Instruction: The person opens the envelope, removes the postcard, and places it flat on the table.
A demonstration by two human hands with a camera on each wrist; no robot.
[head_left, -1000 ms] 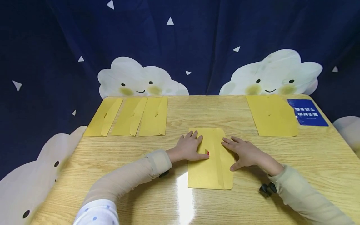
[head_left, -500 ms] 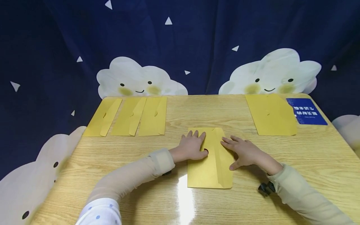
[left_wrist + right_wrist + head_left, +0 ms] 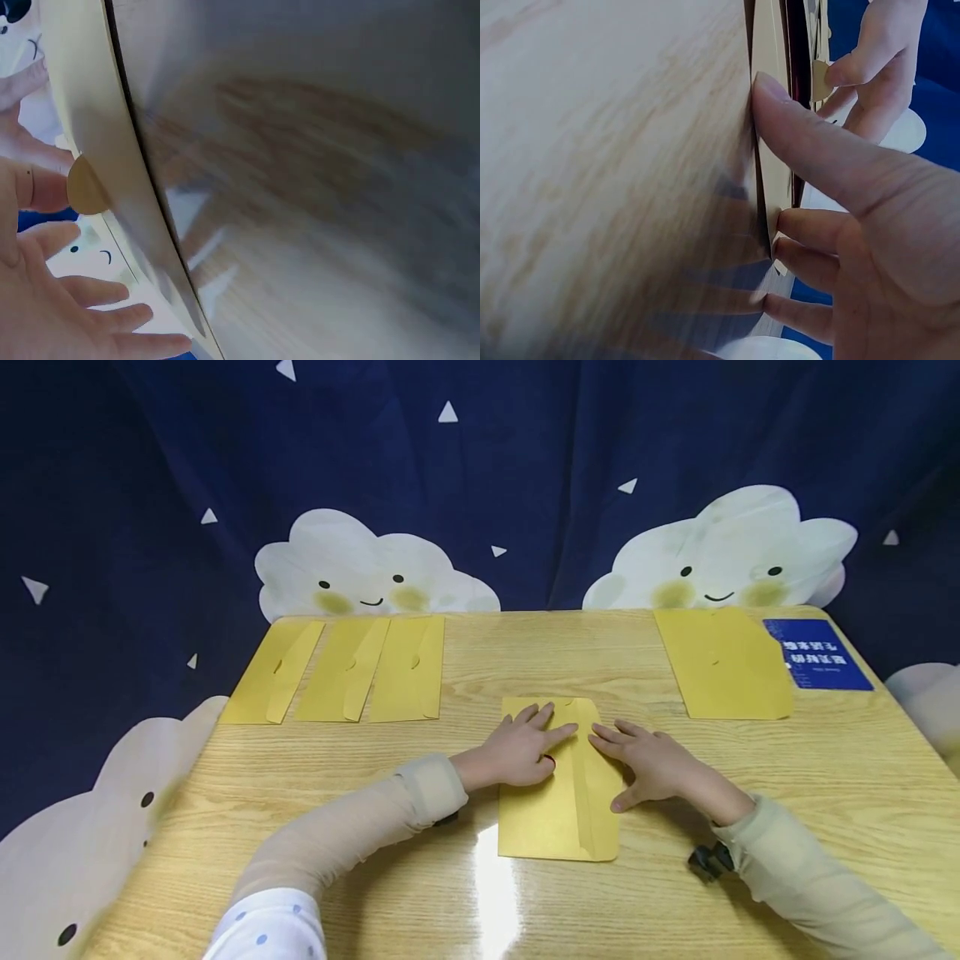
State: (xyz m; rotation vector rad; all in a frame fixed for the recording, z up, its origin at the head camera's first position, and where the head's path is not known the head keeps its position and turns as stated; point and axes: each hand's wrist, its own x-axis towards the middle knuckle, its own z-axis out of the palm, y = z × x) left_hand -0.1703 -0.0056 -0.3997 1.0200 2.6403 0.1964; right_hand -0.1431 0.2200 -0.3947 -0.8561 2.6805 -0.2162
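A yellow paper envelope (image 3: 536,827) lies flat at mid-table, its long flap (image 3: 602,827) on the right side. My left hand (image 3: 513,753) rests on its upper left part with fingers spread, the index finger reaching the flap's crease. Its thumb is at a small dark slot (image 3: 551,761); in the left wrist view the thumb touches a raised half-round tab (image 3: 87,187). My right hand (image 3: 651,766) lies at the flap's outer edge, fingertips and thumb touching it. The right wrist view shows the right thumb (image 3: 810,139) along the paper edge, with a dark gap inside the envelope.
Three yellow envelopes (image 3: 407,681) with folded flaps lie in a row at the back left. Another envelope (image 3: 723,677) lies at the back right, overlapping a blue printed card (image 3: 821,660). A dark blue curtain (image 3: 540,468) with clouds hangs behind the wooden table (image 3: 360,793).
The left thumb has drawn back to the slot, where red showed earlier. The left fingers have shifted right over the envelope, the index now at the flap. The right hand has stayed in place.
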